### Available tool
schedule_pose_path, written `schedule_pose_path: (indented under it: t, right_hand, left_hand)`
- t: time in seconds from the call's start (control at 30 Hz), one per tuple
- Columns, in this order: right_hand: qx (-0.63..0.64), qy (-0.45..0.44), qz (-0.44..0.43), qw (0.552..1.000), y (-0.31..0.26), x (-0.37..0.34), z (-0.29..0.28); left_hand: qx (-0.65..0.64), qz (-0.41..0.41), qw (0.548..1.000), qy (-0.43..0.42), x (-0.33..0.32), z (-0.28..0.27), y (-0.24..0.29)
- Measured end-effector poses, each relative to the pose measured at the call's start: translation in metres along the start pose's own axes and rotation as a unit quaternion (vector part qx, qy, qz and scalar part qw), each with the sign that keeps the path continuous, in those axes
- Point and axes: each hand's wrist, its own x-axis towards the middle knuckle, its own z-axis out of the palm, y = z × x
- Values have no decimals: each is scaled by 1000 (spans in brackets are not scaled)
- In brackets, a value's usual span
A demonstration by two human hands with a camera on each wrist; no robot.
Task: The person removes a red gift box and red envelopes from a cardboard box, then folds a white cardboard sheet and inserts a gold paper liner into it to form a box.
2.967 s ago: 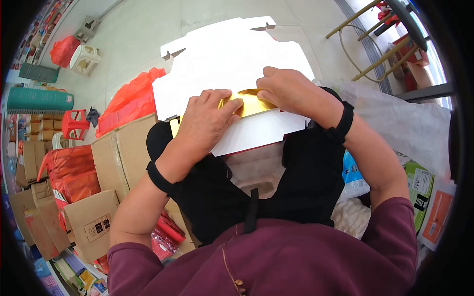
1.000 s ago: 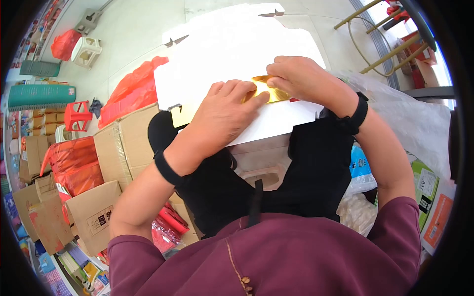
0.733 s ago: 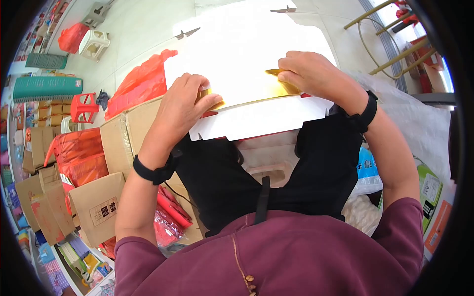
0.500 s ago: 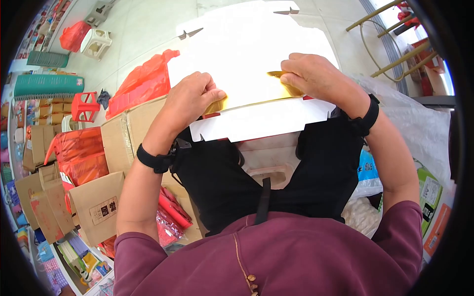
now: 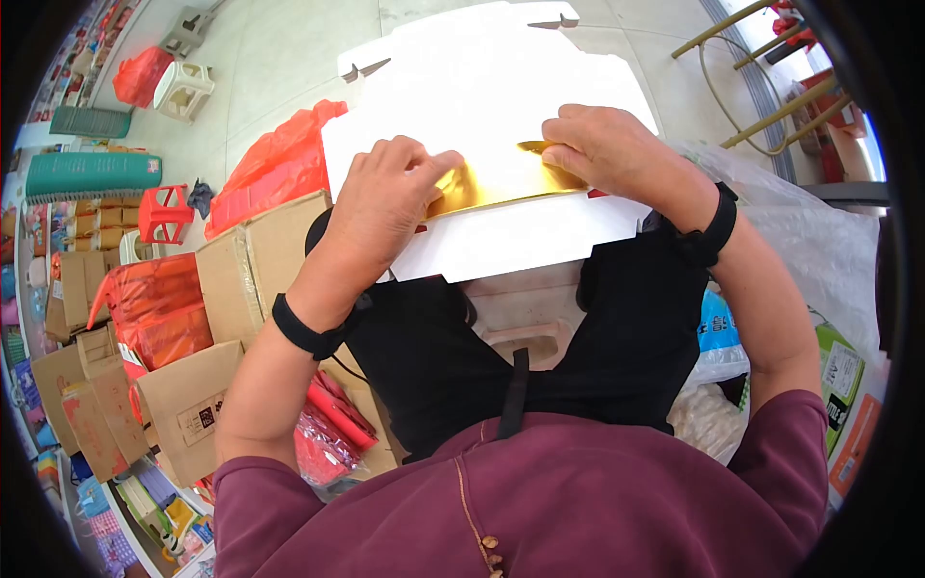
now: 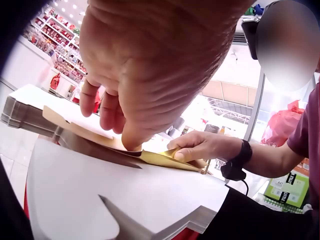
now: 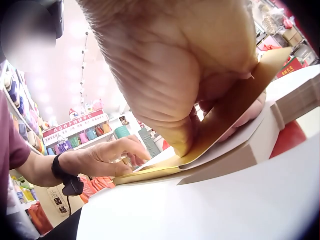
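Observation:
Flat white die-cut box blanks (image 5: 472, 87) lie across the person's lap, with notched flaps along their edges. On top is a shiny gold card (image 5: 506, 181), its right end bent upward. The right hand (image 5: 605, 149) pinches that raised end, thumb on the near side, fingers curled behind, as the right wrist view shows. At the card's left part, the left hand (image 5: 390, 197) touches the gold surface with its thumb (image 6: 132, 137). Its other fingers hover loosely bent above the blanks. Some red shows under the white layers.
Brown cardboard boxes (image 5: 231, 260) and red plastic bags (image 5: 275, 169) crowd the left side. A red stool (image 5: 166, 214) and a white stool (image 5: 183, 89) stand farther off. Clear plastic sheeting (image 5: 780, 241) and a green box (image 5: 840, 376) are on the right.
The left hand moved off to the card's left end and gripped there, then loosened and slid back inward. The right hand kept pinching the right end; the blanks shifted slightly.

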Motion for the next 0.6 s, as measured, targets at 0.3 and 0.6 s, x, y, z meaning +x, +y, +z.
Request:
schedule_pose_path:
  t: [0.3,0.6]
  right_hand:
    - [-14,-20,23,999,-4,2,-2]
    - [-22,25,12,999,-8,-6,4]
  left_hand:
    - [78,113,990,-25,-7,3,4]
    - [46,129,990,-39,-4,-2,0]
